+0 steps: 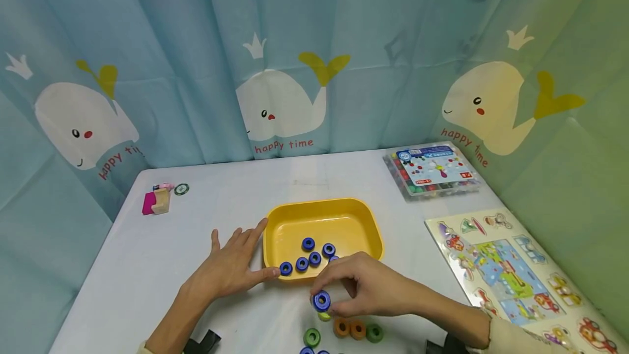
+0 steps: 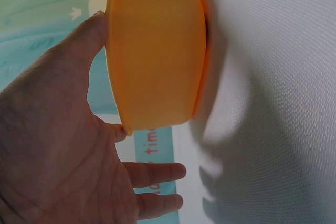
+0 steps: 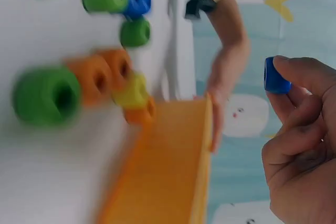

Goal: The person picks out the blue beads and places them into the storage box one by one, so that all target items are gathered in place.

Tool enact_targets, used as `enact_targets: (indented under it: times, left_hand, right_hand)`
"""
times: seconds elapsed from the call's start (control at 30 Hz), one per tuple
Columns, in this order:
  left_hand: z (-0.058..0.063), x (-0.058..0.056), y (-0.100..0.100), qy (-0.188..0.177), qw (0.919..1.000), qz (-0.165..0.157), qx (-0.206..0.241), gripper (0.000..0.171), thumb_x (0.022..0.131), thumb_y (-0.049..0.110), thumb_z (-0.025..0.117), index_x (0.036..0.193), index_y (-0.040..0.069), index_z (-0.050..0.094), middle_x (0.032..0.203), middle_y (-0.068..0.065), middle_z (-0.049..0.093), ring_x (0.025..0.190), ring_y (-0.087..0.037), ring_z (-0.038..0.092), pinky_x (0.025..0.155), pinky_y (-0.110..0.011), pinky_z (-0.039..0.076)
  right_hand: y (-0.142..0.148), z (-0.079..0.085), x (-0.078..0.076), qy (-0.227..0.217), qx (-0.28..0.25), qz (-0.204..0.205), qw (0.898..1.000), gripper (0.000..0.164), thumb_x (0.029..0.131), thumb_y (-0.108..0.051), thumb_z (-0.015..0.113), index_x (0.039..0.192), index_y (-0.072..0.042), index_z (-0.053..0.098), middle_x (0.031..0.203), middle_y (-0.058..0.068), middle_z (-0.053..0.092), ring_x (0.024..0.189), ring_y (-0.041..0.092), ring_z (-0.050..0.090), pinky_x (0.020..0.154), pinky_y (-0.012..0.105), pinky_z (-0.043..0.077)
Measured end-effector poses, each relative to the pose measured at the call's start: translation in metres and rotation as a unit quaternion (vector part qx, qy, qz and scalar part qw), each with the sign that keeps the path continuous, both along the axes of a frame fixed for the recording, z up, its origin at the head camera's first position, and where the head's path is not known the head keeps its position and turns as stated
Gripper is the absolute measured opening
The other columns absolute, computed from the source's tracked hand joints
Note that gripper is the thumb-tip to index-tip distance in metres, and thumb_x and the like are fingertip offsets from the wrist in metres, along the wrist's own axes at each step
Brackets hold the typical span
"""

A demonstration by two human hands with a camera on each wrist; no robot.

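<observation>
Between thumb and fingers my right hand [image 1: 366, 285] pinches a blue ring-shaped bead [image 1: 321, 301], just in front of the yellow tray [image 1: 319, 209]. The right wrist view shows the same blue bead [image 3: 276, 75] raised off the table. Several blue beads [image 1: 308, 244] lie inside the tray, towards its front. My left hand [image 1: 236, 264] touches the tray's left side with thumb and index finger, the other fingers spread. In the left wrist view that palm [image 2: 63, 140] faces the tray wall [image 2: 157, 51].
Orange beads [image 1: 342, 328], green beads [image 1: 312, 337] and more blue ones lie in front of the tray. A clear box with a printed label [image 1: 434, 168] stands at the back right, a picture puzzle board [image 1: 516, 272] at the right. Small toy pieces [image 1: 157, 201] lie at the left.
</observation>
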State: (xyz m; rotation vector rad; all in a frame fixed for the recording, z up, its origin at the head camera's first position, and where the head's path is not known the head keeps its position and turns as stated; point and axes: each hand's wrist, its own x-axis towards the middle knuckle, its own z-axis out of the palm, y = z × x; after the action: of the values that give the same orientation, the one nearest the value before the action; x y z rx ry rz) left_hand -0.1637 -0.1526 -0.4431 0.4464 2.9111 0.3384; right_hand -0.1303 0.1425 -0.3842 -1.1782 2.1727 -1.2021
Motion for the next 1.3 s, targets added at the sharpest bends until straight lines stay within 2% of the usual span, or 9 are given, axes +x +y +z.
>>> enact_targets:
  times: [0.17, 0.37, 0.57, 0.83, 0.97, 1.03, 1.3]
  left_hand:
    - [0.000, -0.001, 0.000, -0.004, 1.0000, 0.002, 0.002, 0.103, 0.069, 0.085, 0.041, 0.150, 0.030, 0.008, 0.141, -0.010, 0.041, 0.131, -0.037, 0.031, 0.097, -0.070, -0.007]
    - [0.001, 0.000, -0.001, -0.005, 1.0000, 0.000, 0.004, 0.103, 0.069, 0.085, 0.040, 0.150, 0.031, 0.007, 0.142, -0.009, 0.040, 0.132, -0.037, 0.030, 0.098, -0.069, -0.007]
    - [0.000, 0.000, -0.001, -0.005, 1.0000, 0.001, 0.004, 0.103, 0.069, 0.085, 0.040, 0.150, 0.032, 0.006, 0.142, -0.009, 0.040, 0.132, -0.036, 0.030, 0.098, -0.069, -0.006]
    - [-0.001, -0.001, 0.000, -0.012, 0.9999, 0.004, 0.003, 0.102, 0.068, 0.085, 0.040, 0.150, 0.034, 0.005, 0.142, -0.008, 0.040, 0.132, -0.036, 0.030, 0.098, -0.068, -0.008]
    - [-0.002, -0.001, 0.000, -0.011, 0.9999, 0.004, 0.001, 0.102, 0.068, 0.086, 0.039, 0.150, 0.034, 0.005, 0.142, -0.008, 0.041, 0.132, -0.036, 0.030, 0.098, -0.069, -0.008]
    - [-0.002, -0.001, 0.000, -0.011, 0.9999, 0.005, 0.001, 0.103, 0.068, 0.085, 0.040, 0.150, 0.033, 0.005, 0.141, -0.009, 0.041, 0.132, -0.036, 0.030, 0.098, -0.068, -0.008]
    - [-0.001, -0.001, -0.001, -0.010, 0.9999, 0.005, 0.000, 0.102, 0.069, 0.085, 0.040, 0.150, 0.034, 0.005, 0.141, -0.008, 0.042, 0.132, -0.036, 0.030, 0.098, -0.068, -0.008]
  right_hand:
    - [0.008, 0.016, -0.020, 0.020, 0.000, -0.015, 1.000, 0.031, 0.082, -0.020, 0.073, 0.109, -0.032, 0.065, 0.098, -0.013, 0.063, 0.060, 0.006, 0.052, 0.048, 0.023, 0.047]
    - [0.011, 0.017, -0.053, 0.044, 0.026, -0.030, 0.998, 0.029, 0.080, -0.022, 0.074, 0.107, -0.029, 0.067, 0.099, -0.015, 0.064, 0.081, 0.008, 0.058, 0.062, 0.030, 0.052]
    - [0.010, 0.004, -0.085, 0.023, 0.022, -0.019, 0.999, 0.027, 0.082, -0.021, 0.073, 0.108, -0.023, 0.068, 0.105, -0.012, 0.065, 0.092, 0.010, 0.060, 0.081, 0.032, 0.051]
    - [0.009, -0.019, -0.117, -0.014, 0.032, -0.007, 0.999, 0.029, 0.082, -0.010, 0.071, 0.111, -0.011, 0.067, 0.105, -0.006, 0.065, 0.097, 0.012, 0.061, 0.087, 0.035, 0.049]
    - [0.009, -0.029, -0.127, -0.028, 0.049, -0.008, 0.998, 0.030, 0.081, -0.007, 0.071, 0.111, -0.006, 0.067, 0.104, -0.006, 0.065, 0.096, 0.011, 0.062, 0.086, 0.033, 0.049]
    - [0.007, -0.029, -0.128, -0.037, 0.060, -0.012, 0.997, 0.029, 0.081, -0.002, 0.070, 0.110, -0.004, 0.066, 0.103, -0.003, 0.066, 0.096, 0.014, 0.062, 0.086, 0.033, 0.049]
    - [0.006, -0.050, -0.142, -0.030, 0.088, -0.004, 0.996, 0.029, 0.079, -0.001, 0.070, 0.107, -0.009, 0.068, 0.098, -0.006, 0.067, 0.092, 0.011, 0.062, 0.081, 0.024, 0.050]
